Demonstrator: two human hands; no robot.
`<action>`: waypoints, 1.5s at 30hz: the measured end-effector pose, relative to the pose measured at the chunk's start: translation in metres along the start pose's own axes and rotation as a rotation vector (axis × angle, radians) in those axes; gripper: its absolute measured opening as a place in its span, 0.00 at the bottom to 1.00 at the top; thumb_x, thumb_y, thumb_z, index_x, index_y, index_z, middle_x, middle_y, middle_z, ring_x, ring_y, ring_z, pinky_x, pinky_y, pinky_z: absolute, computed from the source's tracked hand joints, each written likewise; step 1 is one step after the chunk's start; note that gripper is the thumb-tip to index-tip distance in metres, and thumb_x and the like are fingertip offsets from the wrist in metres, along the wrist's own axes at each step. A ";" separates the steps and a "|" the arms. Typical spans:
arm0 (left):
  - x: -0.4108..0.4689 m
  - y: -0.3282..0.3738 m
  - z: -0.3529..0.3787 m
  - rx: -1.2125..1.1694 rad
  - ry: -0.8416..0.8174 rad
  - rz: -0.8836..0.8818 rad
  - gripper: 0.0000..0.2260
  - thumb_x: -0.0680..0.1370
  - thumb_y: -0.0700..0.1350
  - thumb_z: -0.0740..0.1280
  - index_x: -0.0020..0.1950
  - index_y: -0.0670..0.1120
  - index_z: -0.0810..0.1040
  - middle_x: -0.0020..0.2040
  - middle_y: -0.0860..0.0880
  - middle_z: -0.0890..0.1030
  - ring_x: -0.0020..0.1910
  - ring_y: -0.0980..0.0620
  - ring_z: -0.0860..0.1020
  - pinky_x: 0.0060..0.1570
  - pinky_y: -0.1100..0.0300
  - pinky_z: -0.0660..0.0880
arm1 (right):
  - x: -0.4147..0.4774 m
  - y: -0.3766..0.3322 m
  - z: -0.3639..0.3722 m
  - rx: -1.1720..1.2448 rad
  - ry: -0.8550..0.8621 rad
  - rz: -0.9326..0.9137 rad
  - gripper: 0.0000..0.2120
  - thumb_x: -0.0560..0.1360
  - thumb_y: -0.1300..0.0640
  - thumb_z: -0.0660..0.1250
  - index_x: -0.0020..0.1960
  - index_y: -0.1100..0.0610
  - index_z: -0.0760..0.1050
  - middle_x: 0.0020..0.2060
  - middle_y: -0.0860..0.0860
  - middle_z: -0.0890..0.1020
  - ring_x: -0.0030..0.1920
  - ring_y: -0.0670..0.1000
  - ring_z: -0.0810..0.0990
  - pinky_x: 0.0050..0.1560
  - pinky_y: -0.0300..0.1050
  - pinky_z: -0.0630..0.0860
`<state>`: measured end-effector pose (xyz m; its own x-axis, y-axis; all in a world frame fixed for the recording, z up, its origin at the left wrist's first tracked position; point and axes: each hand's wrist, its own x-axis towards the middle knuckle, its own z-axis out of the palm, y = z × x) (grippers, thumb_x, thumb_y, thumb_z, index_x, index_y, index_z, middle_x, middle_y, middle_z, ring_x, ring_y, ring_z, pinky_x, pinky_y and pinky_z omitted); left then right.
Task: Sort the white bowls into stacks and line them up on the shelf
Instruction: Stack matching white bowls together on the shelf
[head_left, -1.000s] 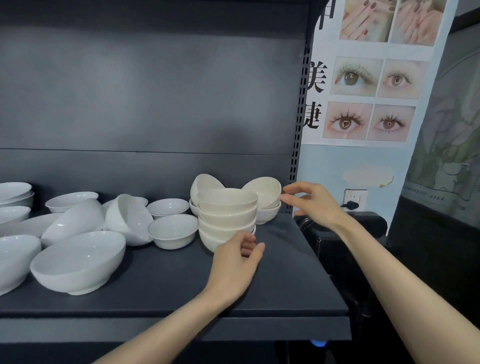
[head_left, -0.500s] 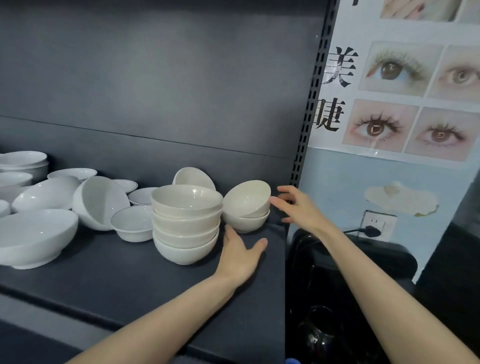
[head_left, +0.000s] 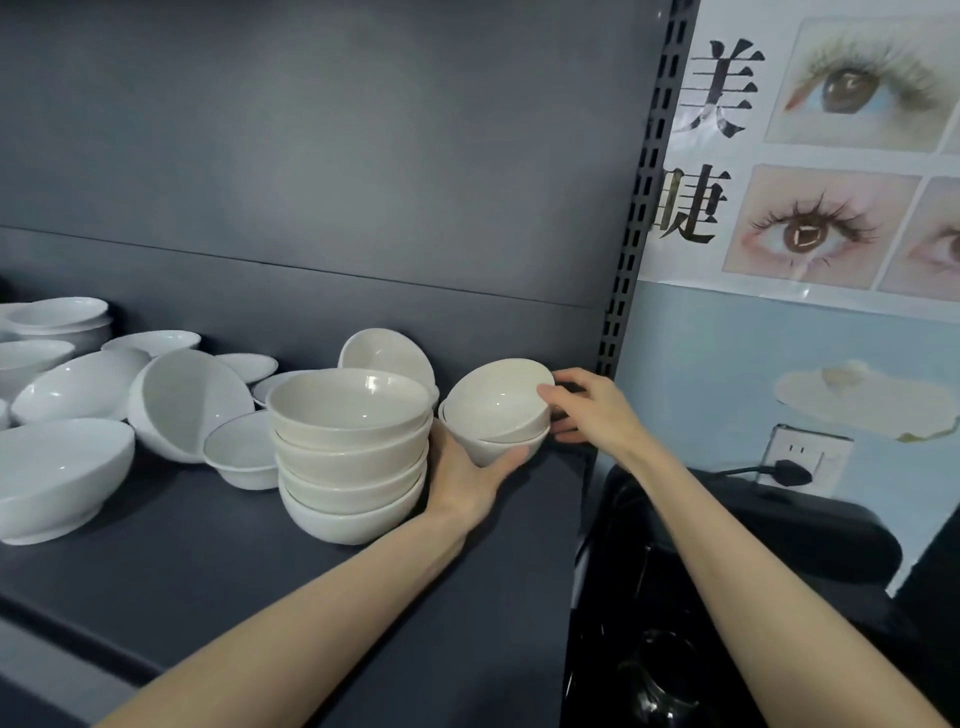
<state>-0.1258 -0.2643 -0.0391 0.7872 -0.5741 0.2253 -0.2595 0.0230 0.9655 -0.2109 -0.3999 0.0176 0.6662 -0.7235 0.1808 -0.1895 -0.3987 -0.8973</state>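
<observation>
A stack of several cream-white bowls stands on the dark shelf. My left hand rests against the stack's right side, thumb stretched out to the right, its fingers hidden between the bowls. To the right, a tilted bowl lies in a lower bowl near the shelf's right end. My right hand holds the tilted bowl, thumb on its rim and fingers behind it. Another bowl leans on the back panel behind the stack.
More white bowls lie loose to the left: a large one, one on its side, a small one. A slotted upright ends the shelf on the right. Beyond it sit a black appliance and a wall socket.
My right hand has reached in and taken hold of the tilted bowl. My left hand has lifted off the shelf and slid in against the stack's right side. The view has moved closer.
</observation>
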 end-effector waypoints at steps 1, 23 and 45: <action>0.001 -0.002 0.001 0.001 -0.002 -0.002 0.47 0.53 0.64 0.73 0.66 0.46 0.62 0.67 0.49 0.71 0.67 0.50 0.70 0.69 0.50 0.66 | 0.000 0.001 0.000 0.000 0.012 -0.002 0.12 0.75 0.52 0.68 0.58 0.52 0.75 0.44 0.54 0.83 0.40 0.54 0.84 0.42 0.46 0.82; 0.008 -0.012 -0.002 -0.076 -0.173 -0.020 0.44 0.54 0.59 0.78 0.63 0.56 0.59 0.64 0.54 0.73 0.63 0.52 0.74 0.63 0.47 0.74 | 0.001 0.012 -0.008 -0.234 0.168 -0.006 0.11 0.75 0.50 0.65 0.41 0.57 0.79 0.35 0.49 0.80 0.39 0.50 0.78 0.44 0.46 0.79; -0.030 0.078 -0.007 -0.072 -0.134 0.263 0.32 0.64 0.52 0.79 0.60 0.55 0.64 0.56 0.57 0.77 0.59 0.53 0.76 0.61 0.52 0.75 | -0.065 -0.061 -0.071 0.183 -0.167 -0.147 0.44 0.61 0.48 0.78 0.73 0.54 0.65 0.61 0.49 0.78 0.57 0.53 0.81 0.46 0.53 0.82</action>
<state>-0.1659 -0.2399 0.0307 0.6164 -0.6433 0.4541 -0.4003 0.2406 0.8842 -0.2938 -0.3691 0.0891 0.7893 -0.5566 0.2595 0.0413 -0.3734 -0.9267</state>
